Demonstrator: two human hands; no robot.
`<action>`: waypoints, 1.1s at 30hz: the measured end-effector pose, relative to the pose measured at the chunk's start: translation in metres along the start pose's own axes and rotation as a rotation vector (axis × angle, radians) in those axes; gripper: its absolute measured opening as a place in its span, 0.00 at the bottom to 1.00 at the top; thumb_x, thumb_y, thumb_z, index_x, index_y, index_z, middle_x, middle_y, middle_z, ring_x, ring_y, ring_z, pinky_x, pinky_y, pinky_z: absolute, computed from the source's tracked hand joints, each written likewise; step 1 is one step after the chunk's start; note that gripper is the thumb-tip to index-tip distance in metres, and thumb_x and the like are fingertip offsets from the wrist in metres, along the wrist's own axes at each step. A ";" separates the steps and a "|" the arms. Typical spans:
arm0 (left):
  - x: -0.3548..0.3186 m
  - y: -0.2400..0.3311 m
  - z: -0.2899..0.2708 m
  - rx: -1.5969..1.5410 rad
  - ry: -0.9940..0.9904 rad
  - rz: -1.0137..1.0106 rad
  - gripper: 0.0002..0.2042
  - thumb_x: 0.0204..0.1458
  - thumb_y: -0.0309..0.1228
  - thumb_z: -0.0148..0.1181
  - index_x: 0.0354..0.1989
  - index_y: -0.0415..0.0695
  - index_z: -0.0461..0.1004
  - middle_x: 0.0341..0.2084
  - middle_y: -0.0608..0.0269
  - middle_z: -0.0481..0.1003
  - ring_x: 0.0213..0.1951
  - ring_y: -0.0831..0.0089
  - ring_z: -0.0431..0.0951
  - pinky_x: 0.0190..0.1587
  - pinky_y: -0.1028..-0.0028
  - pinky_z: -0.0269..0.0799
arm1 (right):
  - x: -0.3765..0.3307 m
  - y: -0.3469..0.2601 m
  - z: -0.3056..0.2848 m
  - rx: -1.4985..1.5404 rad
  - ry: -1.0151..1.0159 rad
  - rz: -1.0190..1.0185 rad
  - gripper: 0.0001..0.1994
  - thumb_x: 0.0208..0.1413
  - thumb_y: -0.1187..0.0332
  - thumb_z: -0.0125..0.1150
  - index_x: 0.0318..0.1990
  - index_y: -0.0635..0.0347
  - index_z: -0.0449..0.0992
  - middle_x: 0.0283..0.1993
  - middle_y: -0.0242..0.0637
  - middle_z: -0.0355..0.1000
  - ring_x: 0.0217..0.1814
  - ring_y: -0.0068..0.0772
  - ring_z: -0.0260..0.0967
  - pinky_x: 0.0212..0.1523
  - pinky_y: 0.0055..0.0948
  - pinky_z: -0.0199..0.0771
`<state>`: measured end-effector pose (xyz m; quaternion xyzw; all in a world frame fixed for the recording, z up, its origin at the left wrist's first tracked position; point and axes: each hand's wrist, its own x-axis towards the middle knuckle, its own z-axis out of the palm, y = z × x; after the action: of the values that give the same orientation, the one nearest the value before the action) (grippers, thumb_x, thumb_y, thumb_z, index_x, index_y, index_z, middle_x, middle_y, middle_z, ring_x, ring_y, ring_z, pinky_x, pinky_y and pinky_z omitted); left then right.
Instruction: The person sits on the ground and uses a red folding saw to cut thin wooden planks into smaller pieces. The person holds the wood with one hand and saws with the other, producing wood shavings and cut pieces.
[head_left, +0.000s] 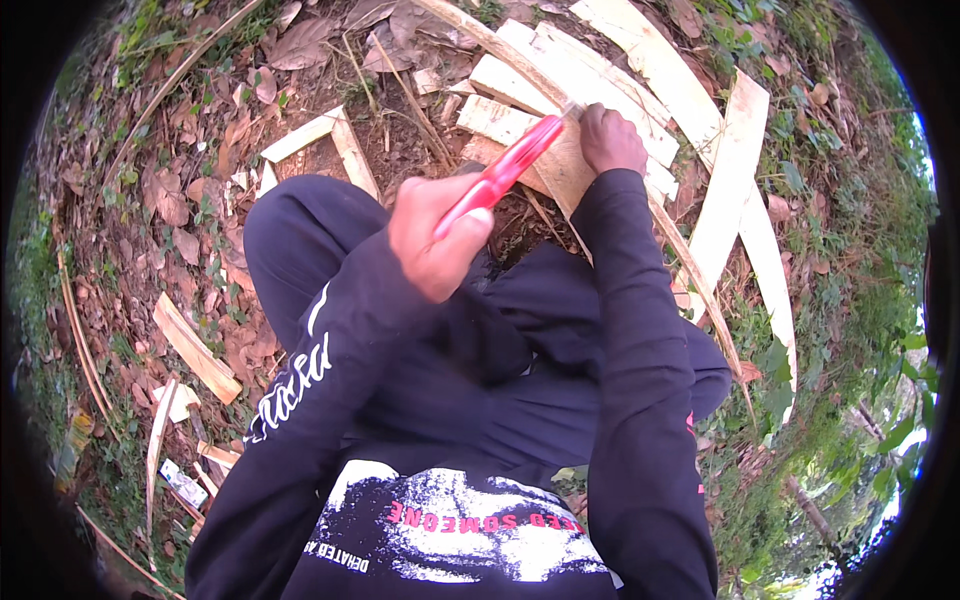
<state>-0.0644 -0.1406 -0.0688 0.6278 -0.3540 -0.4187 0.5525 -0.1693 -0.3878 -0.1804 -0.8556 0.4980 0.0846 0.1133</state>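
My left hand (435, 228) is closed round a long red-handled tool (505, 170), blurred by motion. The tool slants up and to the right, and its pale far end comes close to my right hand; what kind of tool it is I cannot make out. My right hand (610, 140) is curled with its knuckles up, at a long thin wooden strip (500, 48) that runs from the top edge down to the right. Under the strip, beside my fingers, lies a flat brown wood piece (563, 170). My right fingertips are hidden.
Several pale split boards (735, 180) lie crossed on the far right, with shorter slats (500, 120) stacked beyond my hands. An angled wood offcut (305, 135) and a loose scrap (195, 350) lie on the left among dry leaves. My crossed legs (310, 240) are close below my hands.
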 end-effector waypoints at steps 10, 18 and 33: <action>0.037 -0.010 0.022 0.016 0.029 0.037 0.09 0.51 0.28 0.49 0.23 0.35 0.67 0.11 0.64 0.59 0.16 0.77 0.59 0.22 0.70 0.54 | 0.002 0.002 0.012 0.104 0.125 -0.013 0.23 0.59 0.57 0.39 0.32 0.58 0.83 0.36 0.53 0.79 0.40 0.56 0.78 0.47 0.47 0.75; -0.020 0.004 0.012 -0.148 0.091 -0.045 0.13 0.49 0.36 0.48 0.20 0.39 0.63 0.12 0.72 0.59 0.14 0.85 0.53 0.17 0.79 0.46 | -0.015 -0.014 -0.009 0.207 0.150 0.049 0.23 0.59 0.57 0.41 0.28 0.57 0.84 0.31 0.49 0.79 0.33 0.52 0.78 0.42 0.45 0.76; 0.043 -0.024 0.029 -0.008 0.077 0.085 0.08 0.50 0.27 0.49 0.25 0.34 0.70 0.10 0.62 0.60 0.15 0.78 0.60 0.21 0.70 0.54 | -0.001 -0.004 0.004 0.094 0.062 -0.024 0.25 0.60 0.54 0.38 0.37 0.57 0.83 0.40 0.51 0.79 0.43 0.54 0.77 0.49 0.46 0.74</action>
<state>-0.0742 -0.1877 -0.0994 0.6256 -0.3573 -0.3717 0.5855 -0.1662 -0.3834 -0.1839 -0.8574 0.4944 0.0333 0.1387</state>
